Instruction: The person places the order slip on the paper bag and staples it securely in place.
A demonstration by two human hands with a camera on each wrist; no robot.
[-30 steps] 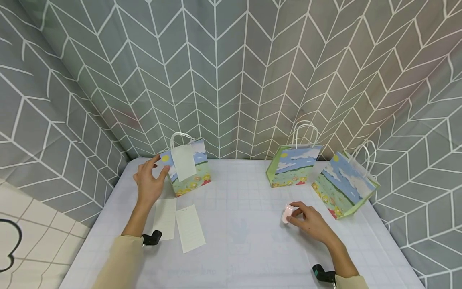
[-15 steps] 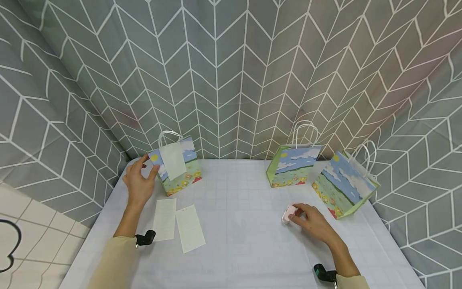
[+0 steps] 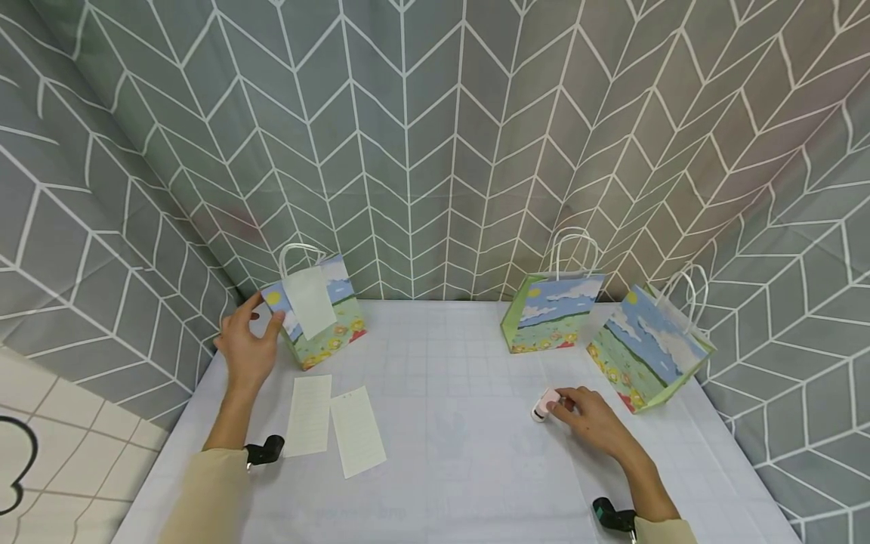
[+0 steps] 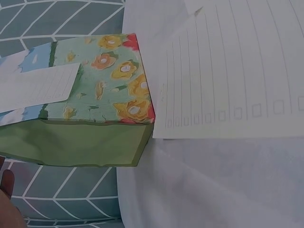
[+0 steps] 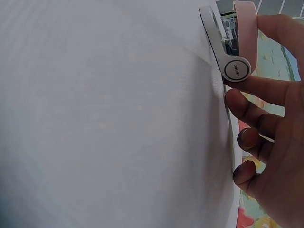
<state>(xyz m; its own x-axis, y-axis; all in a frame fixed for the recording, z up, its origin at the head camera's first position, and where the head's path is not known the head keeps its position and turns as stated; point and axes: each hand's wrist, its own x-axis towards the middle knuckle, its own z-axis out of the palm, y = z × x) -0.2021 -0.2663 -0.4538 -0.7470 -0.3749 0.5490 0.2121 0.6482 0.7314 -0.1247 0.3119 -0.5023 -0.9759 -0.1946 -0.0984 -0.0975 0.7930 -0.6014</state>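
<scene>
At the left back of the table, my left hand (image 3: 248, 351) pinches the side edge of a paper gift bag (image 3: 345, 313) printed with sky and flowers. A pale ruled paper slip (image 3: 309, 302) hangs over the bag's front, below its white handles. In the left wrist view the bag's green side panel (image 4: 71, 145) shows, with only a bit of the hand at the corner. On the right, my right hand (image 3: 594, 427) holds a small pink and white stapler (image 5: 247, 38) between thumb and fingers, close over the tabletop. Its metal inside shows between the parted arms.
Two ruled paper slips (image 3: 358, 432) lie side by side in front of the left bag. Two matching gift bags stand at the right, one at the back (image 3: 553, 313) and one nearer the side (image 3: 649, 347). Patterned curtains (image 3: 435, 151) enclose the white-covered table (image 3: 448, 363).
My left hand has moved the gift bag leftward, with its slip still on the front. The right hand stays in nearly the same place, turning the stapler slightly.
</scene>
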